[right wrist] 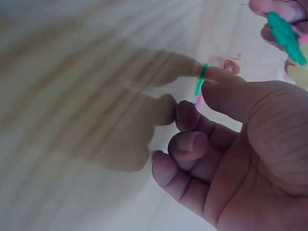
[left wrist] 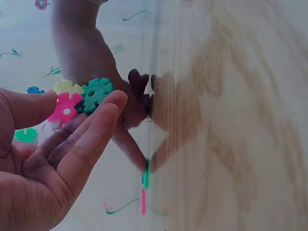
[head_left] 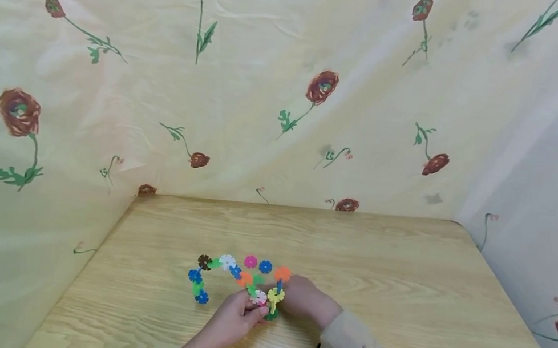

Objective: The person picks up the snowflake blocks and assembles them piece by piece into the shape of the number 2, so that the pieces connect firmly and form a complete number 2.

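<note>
A chain of flower-shaped plastic discs (head_left: 227,262) in several colours is linked in a curve over the table, with a loop at its right end. My left hand (head_left: 228,320) pinches the chain at a pink disc (left wrist: 66,109), beside a dark green disc (left wrist: 97,95) and a yellow one (left wrist: 68,87). Behind the loop is my right hand (head_left: 303,297), low over the table, its index finger reaching out to a loose green disc (right wrist: 201,79). The fingertip is right at that disc, which lies flat; its other fingers bend loosely.
A loose pink disc (head_left: 250,261) and a loose blue disc (head_left: 265,266) lie just beyond the chain. The wood-grain table (head_left: 401,280) is bordered at the back and sides by flower-printed sheeting (head_left: 267,92).
</note>
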Tool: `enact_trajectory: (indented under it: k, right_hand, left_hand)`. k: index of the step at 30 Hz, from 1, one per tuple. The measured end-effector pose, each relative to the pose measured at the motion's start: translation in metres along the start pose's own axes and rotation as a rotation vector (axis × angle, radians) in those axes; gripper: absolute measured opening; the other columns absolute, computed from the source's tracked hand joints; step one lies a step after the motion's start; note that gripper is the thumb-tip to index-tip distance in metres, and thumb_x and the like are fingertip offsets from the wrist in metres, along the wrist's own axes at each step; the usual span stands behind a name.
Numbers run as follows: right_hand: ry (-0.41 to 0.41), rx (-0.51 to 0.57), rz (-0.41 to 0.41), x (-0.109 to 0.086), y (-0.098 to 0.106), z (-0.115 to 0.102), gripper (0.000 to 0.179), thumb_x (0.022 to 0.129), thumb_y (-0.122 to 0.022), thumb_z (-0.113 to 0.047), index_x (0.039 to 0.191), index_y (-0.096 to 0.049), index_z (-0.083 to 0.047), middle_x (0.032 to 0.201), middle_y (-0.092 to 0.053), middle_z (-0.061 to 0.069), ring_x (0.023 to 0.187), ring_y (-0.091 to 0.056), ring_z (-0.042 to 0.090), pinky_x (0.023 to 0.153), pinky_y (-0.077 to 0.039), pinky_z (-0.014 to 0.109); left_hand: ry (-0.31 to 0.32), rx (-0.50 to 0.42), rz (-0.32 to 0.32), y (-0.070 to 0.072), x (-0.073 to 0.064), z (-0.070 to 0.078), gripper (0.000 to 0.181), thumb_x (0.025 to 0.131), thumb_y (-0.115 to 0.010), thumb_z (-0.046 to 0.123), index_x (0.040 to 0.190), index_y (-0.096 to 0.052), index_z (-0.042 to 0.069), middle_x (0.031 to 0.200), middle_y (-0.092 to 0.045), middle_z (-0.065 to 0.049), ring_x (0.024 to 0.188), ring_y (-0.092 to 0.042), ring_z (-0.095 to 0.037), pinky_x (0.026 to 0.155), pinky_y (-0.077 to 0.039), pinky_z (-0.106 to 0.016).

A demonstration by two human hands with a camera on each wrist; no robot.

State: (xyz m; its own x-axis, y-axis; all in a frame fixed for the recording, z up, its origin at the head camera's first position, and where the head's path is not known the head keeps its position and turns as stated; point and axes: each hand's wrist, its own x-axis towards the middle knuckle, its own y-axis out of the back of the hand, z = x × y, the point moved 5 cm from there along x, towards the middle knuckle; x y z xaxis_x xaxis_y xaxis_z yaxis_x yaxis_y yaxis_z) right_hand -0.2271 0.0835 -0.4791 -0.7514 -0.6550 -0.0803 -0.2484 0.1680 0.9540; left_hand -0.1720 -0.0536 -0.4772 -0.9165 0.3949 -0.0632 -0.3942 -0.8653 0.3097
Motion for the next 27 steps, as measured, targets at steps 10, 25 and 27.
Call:
enact_trajectory:
  k: [10, 25, 27]
  right_hand:
    - [0.113, -0.037, 0.150, -0.027, 0.010, 0.008, 0.011, 0.090, -0.070, -0.015, 0.079, -0.069, -0.017, 0.066, -0.043, -0.009, 0.056, -0.036, 0.004, 0.051, -0.034, 0.020]
    - [0.004, -0.068, 0.135, -0.015, 0.003, 0.009, 0.019, 0.087, -0.074, -0.027, 0.084, -0.062, -0.013, 0.077, -0.052, -0.005, 0.062, -0.044, 0.007, 0.056, -0.042, 0.025]
    - [-0.008, -0.044, 0.140, -0.016, 0.003, 0.011, 0.018, 0.085, -0.076, -0.025, 0.088, -0.062, -0.013, 0.081, -0.052, -0.004, 0.063, -0.044, 0.008, 0.057, -0.043, 0.025]
  left_hand:
    - [0.029, 0.048, 0.028, 0.000, 0.001, -0.003, 0.015, 0.097, -0.062, 0.017, 0.102, -0.059, 0.003, 0.088, -0.069, -0.003, 0.076, -0.064, -0.018, 0.060, -0.049, -0.022]
    - [0.044, 0.036, 0.015, 0.001, 0.003, -0.006, 0.018, 0.097, -0.061, 0.018, 0.108, -0.059, 0.004, 0.092, -0.071, -0.002, 0.085, -0.067, -0.019, 0.068, -0.053, -0.024]
    - [0.041, 0.038, 0.015, 0.001, 0.004, -0.005, 0.018, 0.098, -0.061, 0.017, 0.108, -0.059, 0.003, 0.092, -0.071, -0.002, 0.084, -0.067, -0.019, 0.068, -0.053, -0.024]
